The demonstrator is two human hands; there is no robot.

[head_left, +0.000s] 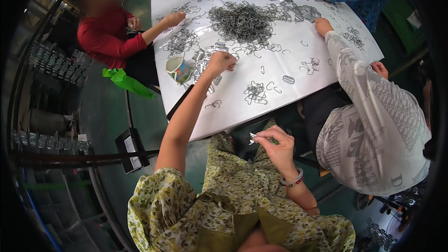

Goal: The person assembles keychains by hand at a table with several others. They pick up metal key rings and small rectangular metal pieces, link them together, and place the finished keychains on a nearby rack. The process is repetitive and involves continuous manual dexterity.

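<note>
Some silvery metal (252, 137) in pinching right hand (277, 145), left hand (221, 63) near shiny plates (200, 57), grip unclear

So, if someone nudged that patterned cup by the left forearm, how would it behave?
The patterned cup looks thin-walled, so it's probably light and easily dented. Its round side suggests it could roll if tipped. The shiny metal pieces close on its right might check a push that way.
</note>
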